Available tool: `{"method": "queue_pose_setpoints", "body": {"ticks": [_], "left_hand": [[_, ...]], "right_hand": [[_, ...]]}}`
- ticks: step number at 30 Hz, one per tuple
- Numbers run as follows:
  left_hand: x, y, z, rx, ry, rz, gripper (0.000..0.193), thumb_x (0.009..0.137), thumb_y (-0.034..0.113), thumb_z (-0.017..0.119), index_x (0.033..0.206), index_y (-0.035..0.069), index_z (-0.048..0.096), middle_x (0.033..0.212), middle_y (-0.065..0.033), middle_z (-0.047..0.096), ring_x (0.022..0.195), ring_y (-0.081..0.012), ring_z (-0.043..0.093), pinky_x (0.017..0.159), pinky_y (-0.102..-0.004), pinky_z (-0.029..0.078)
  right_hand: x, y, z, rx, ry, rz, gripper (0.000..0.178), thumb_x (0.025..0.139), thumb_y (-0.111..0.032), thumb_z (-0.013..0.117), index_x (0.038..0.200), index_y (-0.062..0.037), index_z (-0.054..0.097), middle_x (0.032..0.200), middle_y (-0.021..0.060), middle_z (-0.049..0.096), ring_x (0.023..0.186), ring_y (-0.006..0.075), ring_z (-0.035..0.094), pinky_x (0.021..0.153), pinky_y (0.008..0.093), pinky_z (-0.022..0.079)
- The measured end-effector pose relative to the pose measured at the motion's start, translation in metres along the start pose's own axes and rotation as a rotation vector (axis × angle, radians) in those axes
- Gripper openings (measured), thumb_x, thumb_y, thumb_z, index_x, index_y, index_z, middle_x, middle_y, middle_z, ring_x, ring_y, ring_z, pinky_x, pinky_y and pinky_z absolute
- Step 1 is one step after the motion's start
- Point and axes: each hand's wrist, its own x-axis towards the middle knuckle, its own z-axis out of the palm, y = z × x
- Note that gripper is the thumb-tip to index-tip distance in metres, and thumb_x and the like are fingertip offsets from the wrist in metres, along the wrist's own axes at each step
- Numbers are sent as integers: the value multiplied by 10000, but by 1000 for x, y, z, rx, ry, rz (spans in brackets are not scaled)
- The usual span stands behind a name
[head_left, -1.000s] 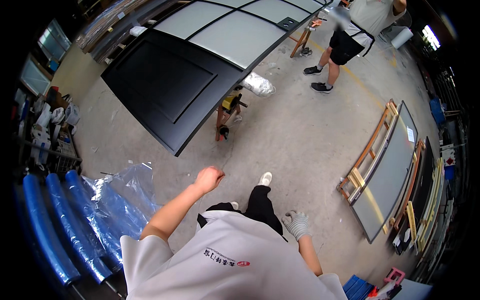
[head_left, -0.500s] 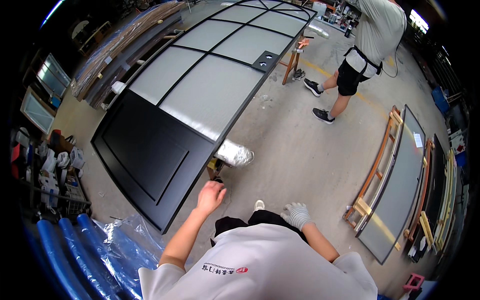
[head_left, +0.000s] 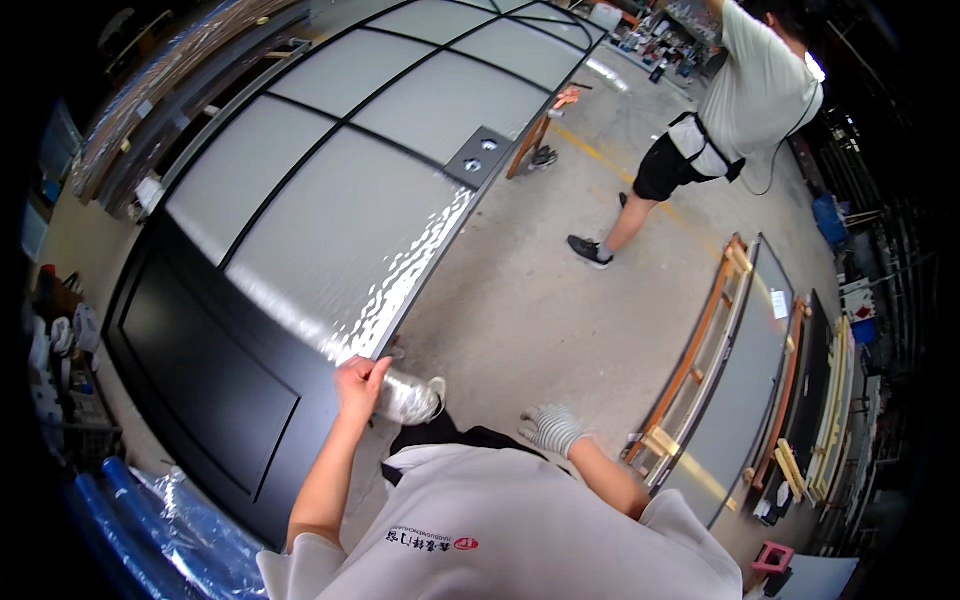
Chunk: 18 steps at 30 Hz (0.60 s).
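A large black door (head_left: 215, 370) with frosted glass panes lies flat on stands in front of me. My bare left hand (head_left: 358, 385) is at its near edge, fingers curled over the rim beside the lowest pane. A bundle of clear plastic film (head_left: 408, 398) hangs right against that hand, under the door's edge. My right hand (head_left: 550, 428) wears a grey-and-white work glove. It hangs loose over the concrete floor with nothing in it, a short way right of the film.
Another person (head_left: 720, 110) in a light shirt and black shorts stands at the far right. Framed panels on wooden battens (head_left: 735, 370) lie on the floor to the right. Blue plastic-wrapped rolls (head_left: 170, 530) lie at lower left, with shelves of clutter behind them.
I have come close to the door, which now fills the left of the view. My left hand reached forward and closed on the door's edge; the gloved right hand stayed low.
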Motion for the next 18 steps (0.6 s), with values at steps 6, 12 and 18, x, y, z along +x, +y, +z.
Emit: {"method": "queue_pose_setpoints", "body": {"ticks": [6, 12, 18], "left_hand": [[108, 28, 74, 80, -92, 196, 336, 777, 149, 692, 1073, 3, 626, 1129, -171, 585, 1062, -348, 529, 915, -407, 452], [149, 57, 137, 171, -165, 193, 525, 753, 108, 685, 1235, -23, 523, 1295, -208, 489, 1179, -389, 473, 974, -430, 428], [166, 85, 175, 395, -99, 252, 538, 729, 71, 681, 1232, -22, 515, 1289, -216, 483, 1189, -404, 464, 996, -463, 399]], "right_hand": [[0, 58, -31, 164, -130, 256, 481, 879, -487, 512, 1141, -105, 640, 1040, 173, 671, 994, 347, 627, 889, 428, 480], [42, 133, -23, 477, -139, 304, 385, 876, -400, 570, 1088, -94, 670, 969, 178, 689, 914, 333, 661, 836, 382, 507], [125, 228, -61, 553, -155, 190, 466, 880, -430, 524, 1162, -76, 637, 1076, 187, 669, 1025, 342, 633, 899, 379, 490]]}}
